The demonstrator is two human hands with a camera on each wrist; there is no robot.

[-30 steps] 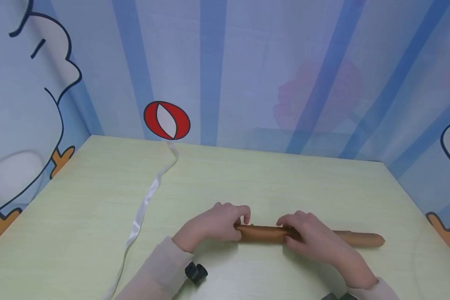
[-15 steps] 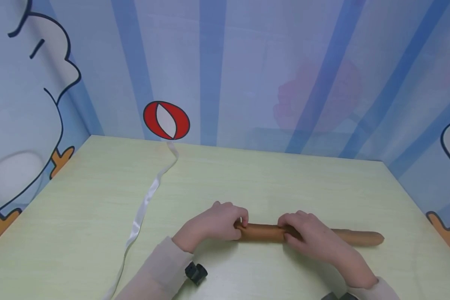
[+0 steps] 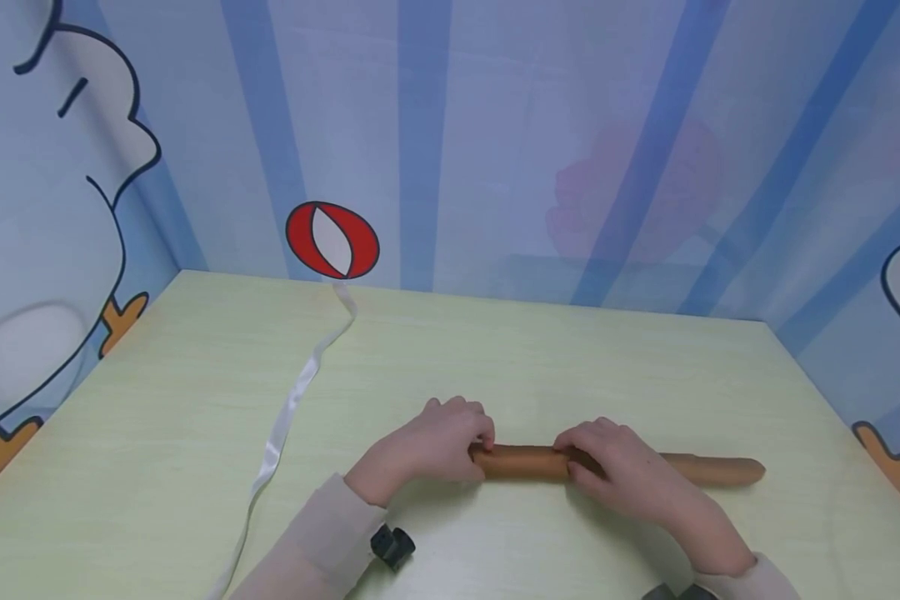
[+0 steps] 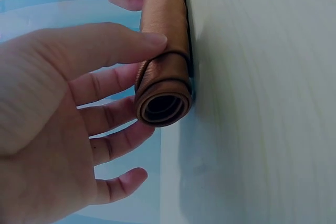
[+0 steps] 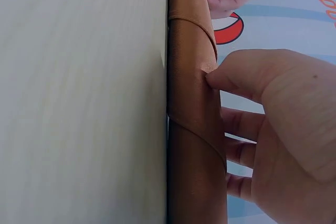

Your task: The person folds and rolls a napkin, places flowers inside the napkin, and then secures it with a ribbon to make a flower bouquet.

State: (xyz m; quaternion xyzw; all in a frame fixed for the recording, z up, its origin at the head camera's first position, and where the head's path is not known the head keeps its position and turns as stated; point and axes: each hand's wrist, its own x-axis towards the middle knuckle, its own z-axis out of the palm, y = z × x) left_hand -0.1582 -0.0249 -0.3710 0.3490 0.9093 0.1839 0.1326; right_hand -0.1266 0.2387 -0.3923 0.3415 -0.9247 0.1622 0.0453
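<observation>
A long brown fabric roll (image 3: 527,463) lies crosswise on the table in front of me. Its hollow end, with wound layers showing, faces the left wrist view. My left hand (image 3: 438,442) holds this end, the thumb on the near side and the fingers on the far side. Farther right along the roll, my right hand (image 3: 630,475) grips it between thumb and fingers. Slanting fold lines cross the roll's surface (image 5: 194,98) in the right wrist view. Beyond the right hand, its tapered tip (image 3: 735,471) sticks out to the right.
A white satin ribbon (image 3: 292,408) runs along the pale table (image 3: 570,367) left of my hands, from the back edge toward the front. Behind the table stands a blue striped backdrop (image 3: 487,150) with a printed red and white ball (image 3: 333,240). Printed panels flank both sides.
The roll has shifted slightly away from me and a little left. My left fingers have drawn in closer around its end. The right hand keeps nearly the same place.
</observation>
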